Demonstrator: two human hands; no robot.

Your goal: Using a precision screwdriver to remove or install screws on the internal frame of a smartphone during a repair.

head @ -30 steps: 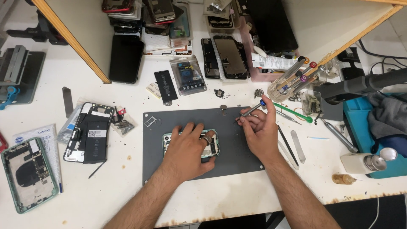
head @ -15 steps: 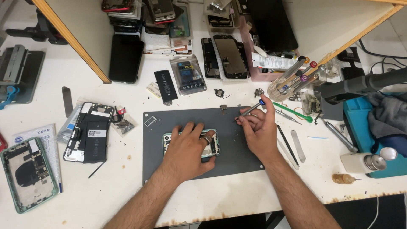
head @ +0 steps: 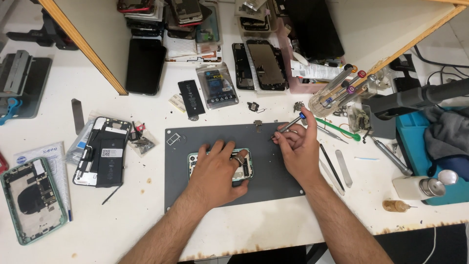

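On the grey mat [head: 195, 195], the left hand [head: 217, 171] lies with spread fingers over an opened phone [head: 246, 166]. The right hand [head: 298, 146] pinches a small screwdriver [head: 290, 124] just beside it.

Mat [head: 273, 181]: mid-table; phone [head: 246, 168] on it
Opened phones [head: 100, 151]: left of mat
Tools [head: 337, 168]: right of mat
Battery [head: 191, 98]: behind mat

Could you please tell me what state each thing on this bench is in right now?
Left hand: flat on the green phone.
Right hand: gripping the screwdriver.
Green phone: opened, lying on the grey mat.
Screwdriver: tilted, blue end up.
Second green phone: opened, insides showing.
Black phone screen: dark, face up.
Loose battery: out, lying flat.
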